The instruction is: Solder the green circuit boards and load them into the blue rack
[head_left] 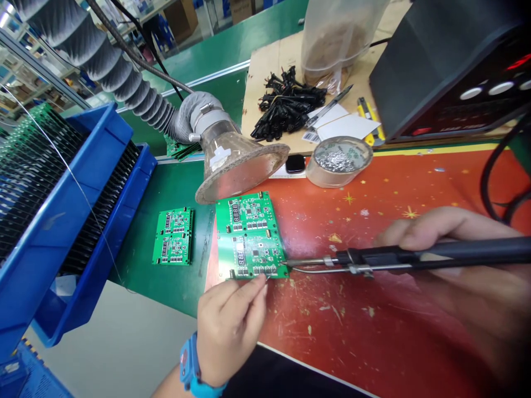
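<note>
A soldering iron (369, 258) with a thin metal feed tube beneath it is gripped in my right hand (448, 249). Its tip meets the right edge of a green circuit board (249, 237), which lies on the red mat and carries two matching sections with digit displays. At the board's front edge, my left hand (232, 320) pinches thumb and finger together over a row of small parts. A sliver of something thin and pale shows at the fingertips, too small to name. A second green circuit board (172, 236) lies farther left on the green surface.
A fume extractor hood (240, 160) hangs just behind the board. Blue bins (95, 166) with stacked boards stand left. Behind are a round tin (340, 160), bundled black leads (286, 105), a yellow cutter (370, 119), a plastic tub (340, 38) and a soldering station (452, 72).
</note>
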Demonstrator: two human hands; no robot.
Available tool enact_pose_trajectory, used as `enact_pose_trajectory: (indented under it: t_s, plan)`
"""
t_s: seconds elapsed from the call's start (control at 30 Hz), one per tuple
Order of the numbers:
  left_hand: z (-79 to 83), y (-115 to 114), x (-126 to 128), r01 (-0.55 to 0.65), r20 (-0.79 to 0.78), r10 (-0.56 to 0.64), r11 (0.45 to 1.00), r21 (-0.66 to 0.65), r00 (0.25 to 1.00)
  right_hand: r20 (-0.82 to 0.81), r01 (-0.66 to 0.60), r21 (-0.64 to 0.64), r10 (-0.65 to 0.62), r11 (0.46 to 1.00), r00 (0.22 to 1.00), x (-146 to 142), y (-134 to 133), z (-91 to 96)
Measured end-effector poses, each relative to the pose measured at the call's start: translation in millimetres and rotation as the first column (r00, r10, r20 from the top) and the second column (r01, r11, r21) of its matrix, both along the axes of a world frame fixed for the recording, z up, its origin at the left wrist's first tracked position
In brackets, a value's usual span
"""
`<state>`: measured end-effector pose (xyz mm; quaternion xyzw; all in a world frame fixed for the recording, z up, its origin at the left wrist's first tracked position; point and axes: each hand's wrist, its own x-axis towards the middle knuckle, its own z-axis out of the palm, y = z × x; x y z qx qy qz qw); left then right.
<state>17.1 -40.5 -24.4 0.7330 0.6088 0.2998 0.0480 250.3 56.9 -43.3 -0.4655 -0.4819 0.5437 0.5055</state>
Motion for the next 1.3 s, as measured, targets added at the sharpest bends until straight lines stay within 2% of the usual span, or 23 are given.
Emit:
enact_pose_trajectory:
  t_s: [0.17, 0.43, 0.63, 0.8, 0.87, 0.93, 1.0, 1.1, 1.2, 1.3]
  plan:
    - [2.0, 4.3, 0.9, 0.004, -0.034, -0.004, 1.0, 0.008, 0.999, -0.095, -0.024, -0.014, 0.023, 1.0, 0.995, -0.4, 4.2, 3.3]
    - [0.7, 10.1, 5.0, -0.016, -0.06, 0.017, 1.0, 0.014, 0.998, -0.036, -0.051, 0.029, 0.052, 0.998, 0.998, -2.3, 1.6, 0.1]
    - [3.3, 6.4, 0.7, -0.021, -0.083, 0.023, 1.0, 0.023, 0.996, -0.086, -0.039, 0.001, 0.039, 0.999, 0.996, 1.9, 3.8, -1.5]
    - [8.1, 7.2, -14.0, -0.133, -0.075, 0.137, 0.99, 0.05, 0.988, -0.158, -0.038, 0.132, 0.059, 0.991, 0.986, 6.5, 10.1, -6.5]
    - [11.4, 12.2, -19.8, -0.171, -0.056, 0.172, 0.985, 0.029, 0.983, -0.175, 0.006, 0.126, 0.016, 0.992, 0.984, 6.2, 12.3, -7.9]
    - [15.9, 18.8, -24.4, -0.128, -0.082, 0.124, 0.991, -0.037, 0.989, -0.191, 0.072, 0.08, -0.055, 0.994, 0.98, 4.1, 13.6, -7.1]
    - [21.0, 25.2, -28.0, -0.011, -0.157, -0.008, 0.992, -0.122, 0.988, -0.201, 0.125, 0.028, -0.117, 0.992, 0.972, 0.6, 14.2, -4.2]
    - [26.3, 32.1, -31.2, 0.134, -0.245, -0.195, 0.96, -0.246, 0.95, -0.21, 0.136, -0.019, -0.136, 0.991, 0.968, -5.8, 14.5, 0.2]
    - [28.5, 35.0, -31.5, 0.15, -0.243, -0.231, 0.939, -0.309, 0.942, -0.186, 0.124, 0.001, -0.122, 0.992, 0.975, -10.2, 14.4, -0.5]
    - [32.6, 31.4, -33.6, 0.168, -0.174, -0.236, 0.928, -0.333, 0.956, -0.135, 0.136, 0.013, -0.133, 0.991, 0.982, -10.0, 14.5, -6.4]
